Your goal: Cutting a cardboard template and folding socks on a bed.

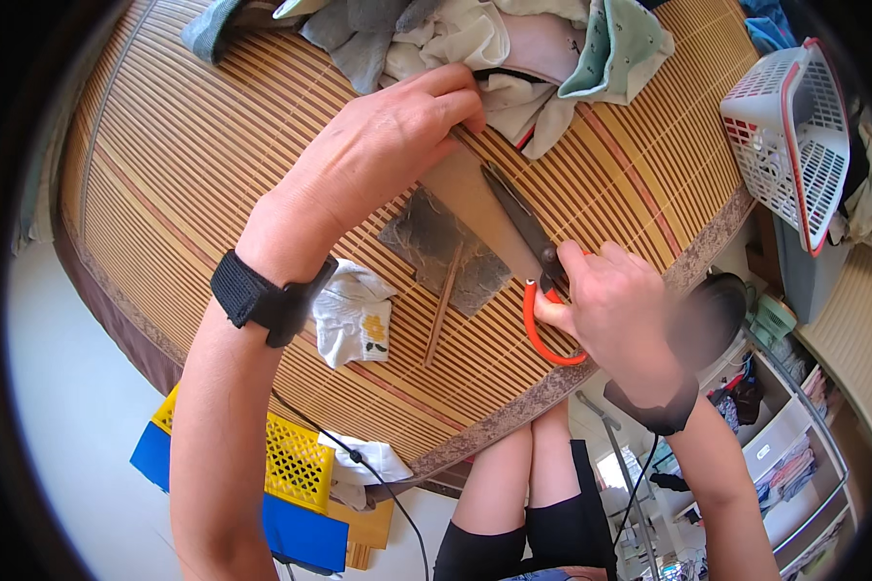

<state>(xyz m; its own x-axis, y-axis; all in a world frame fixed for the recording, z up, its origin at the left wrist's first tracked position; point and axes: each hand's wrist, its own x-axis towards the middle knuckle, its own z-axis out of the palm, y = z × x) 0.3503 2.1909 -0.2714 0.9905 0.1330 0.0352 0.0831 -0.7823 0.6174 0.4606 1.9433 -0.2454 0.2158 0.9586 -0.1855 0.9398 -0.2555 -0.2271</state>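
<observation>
In the head view, the fingers of my left hand (400, 134) pinch the far end of a tan, flat strip (472, 196), perhaps cardboard. My right hand (614, 305) grips scissors with orange handles (541, 334). Their dark blades (516, 207) lie along the strip's right edge; whether they straddle it I cannot tell. Beneath the strip, a dark grey square piece (443, 254) with loose fibres rests on the bamboo mat (225, 145). A narrow brown strip (443, 309) lies partly across that piece. Left of it is a white sock (352, 312) with a yellow flower.
Beyond my left hand lies a heap of socks (450, 36). A white plastic basket (784, 138) stands at the right. Below the mat's near edge are a yellow basket (298, 461), a black cable (389, 486) and a shelf rack with folded clothes (784, 472).
</observation>
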